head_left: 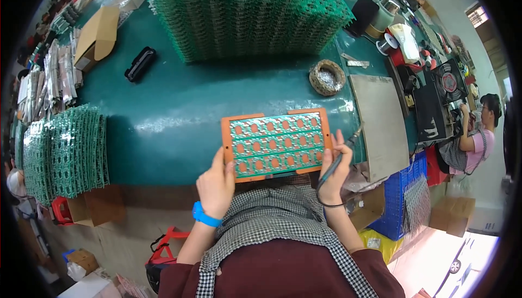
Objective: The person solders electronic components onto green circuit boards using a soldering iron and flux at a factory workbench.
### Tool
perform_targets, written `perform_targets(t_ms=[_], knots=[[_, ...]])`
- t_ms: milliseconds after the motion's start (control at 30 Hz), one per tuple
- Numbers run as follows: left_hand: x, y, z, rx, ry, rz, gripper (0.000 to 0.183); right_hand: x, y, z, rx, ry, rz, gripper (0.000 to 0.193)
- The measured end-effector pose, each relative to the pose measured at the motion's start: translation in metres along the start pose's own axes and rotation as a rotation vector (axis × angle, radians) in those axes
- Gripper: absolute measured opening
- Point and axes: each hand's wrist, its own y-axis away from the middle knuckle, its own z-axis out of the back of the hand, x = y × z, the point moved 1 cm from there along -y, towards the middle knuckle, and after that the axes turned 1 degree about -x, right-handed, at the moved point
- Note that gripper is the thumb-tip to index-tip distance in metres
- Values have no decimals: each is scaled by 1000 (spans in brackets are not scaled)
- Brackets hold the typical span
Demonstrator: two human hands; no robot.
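Observation:
An orange fixture frame (225, 129) is held level over the near edge of the green work table, carrying a green circuit-board panel (276, 139) with rows of oval cut-outs. My left hand (216, 186) grips its lower left corner, thumb on the front edge. My right hand (334, 175) holds a grey soldering iron (338, 159), its thin tip pointing up and away to the right. The thumb of that same hand rests against the frame's right edge. From the iron's rear end a dark cord loops round at my right wrist.
A tall stack of green board panels (250, 20) fills the far middle. More panels (68, 151) stand at the left. A round tape-wrapped dish (327, 78) and a grey plate (380, 126) lie to the right, near a solder spool (387, 43). A co-worker (473, 140) sits far right.

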Motion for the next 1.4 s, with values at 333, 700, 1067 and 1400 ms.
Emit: perform_targets(t_ms=[333, 700, 1067, 1400], knots=[[55, -8, 47, 185, 1418, 334, 29, -1, -10, 46, 111, 147, 392, 17], [8, -30, 7, -156, -46, 118, 31, -6, -24, 15, 49, 79, 40, 13], [3, -30, -10, -387, -138, -76, 24, -4, -21, 4, 186, 15, 12, 18], [-83, -90, 35, -572, -86, -172, 13, -2, -40, 57, 96, -94, 201, 61]])
